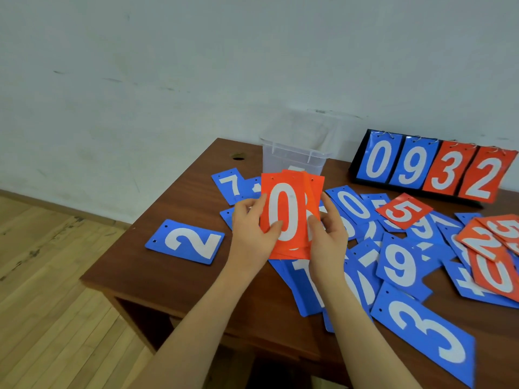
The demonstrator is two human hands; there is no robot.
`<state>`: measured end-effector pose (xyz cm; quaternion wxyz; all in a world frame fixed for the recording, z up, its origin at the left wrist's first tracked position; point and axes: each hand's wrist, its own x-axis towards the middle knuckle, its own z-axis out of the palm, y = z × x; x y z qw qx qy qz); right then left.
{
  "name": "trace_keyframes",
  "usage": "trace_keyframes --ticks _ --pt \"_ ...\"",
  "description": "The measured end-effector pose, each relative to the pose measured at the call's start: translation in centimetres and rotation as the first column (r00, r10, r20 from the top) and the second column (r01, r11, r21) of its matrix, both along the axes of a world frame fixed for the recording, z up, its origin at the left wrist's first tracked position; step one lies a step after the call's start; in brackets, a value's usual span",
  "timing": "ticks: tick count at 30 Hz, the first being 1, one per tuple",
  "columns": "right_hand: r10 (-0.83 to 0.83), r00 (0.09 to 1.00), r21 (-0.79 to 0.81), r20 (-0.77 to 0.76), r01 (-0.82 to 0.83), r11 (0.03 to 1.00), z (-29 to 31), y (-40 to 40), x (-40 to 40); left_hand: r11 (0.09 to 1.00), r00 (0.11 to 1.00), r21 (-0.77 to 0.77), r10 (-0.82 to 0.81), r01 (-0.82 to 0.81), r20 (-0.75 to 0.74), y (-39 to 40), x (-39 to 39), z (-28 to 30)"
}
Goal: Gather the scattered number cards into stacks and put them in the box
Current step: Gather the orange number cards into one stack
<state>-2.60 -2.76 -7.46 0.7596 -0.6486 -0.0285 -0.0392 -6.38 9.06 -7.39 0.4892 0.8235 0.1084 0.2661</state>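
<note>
Both forearms are reaching in from the near edge, raised above the brown surface (157, 265). The left hand (251, 228) is curling its grip around the left edge of a fanned stack of red cards (292, 214), thumb lying across the white "0" on the front card; the right hand (327, 234) is closing its grip on the stack's right edge, fingers behind and thumb in front. At least three red cards are showing in the fan, though the exact count cannot be told. The clear plastic box (295, 153) is standing just beyond the stack, at the far side of the surface, with something pale lying inside. One blue "2" card (185, 241) is lying alone to the left; one blue "7" card (229, 185) is lying near the box; one red "5" card (404, 210) is resting on overlapping blue cards to the right; one blue "3" card (424, 329) is lying nearest. One scoreboard (432, 167), far right, is displaying four digits: 0, 9, 3, 2.
</note>
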Motion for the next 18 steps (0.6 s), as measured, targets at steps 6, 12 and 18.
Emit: trace_keyframes --ticks 6,12,18 --pt "0.016 1.000 0.012 -0.003 -0.016 1.000 0.1 -3.5 -0.5 0.978 0.986 -0.169 -0.141 0.125 -0.086 -3.4 0.0 0.2" --pt "0.017 1.000 -0.074 0.019 -0.016 0.997 0.0 -8.5 1.5 0.933 0.979 -0.301 -0.201 0.198 0.023 -8.0 2.5 -0.1" --pt "-0.055 0.998 -0.415 0.021 0.059 0.908 -1.2 -14.4 8.1 0.918 0.988 -0.372 -0.153 0.139 -0.009 -11.6 8.2 -1.8"
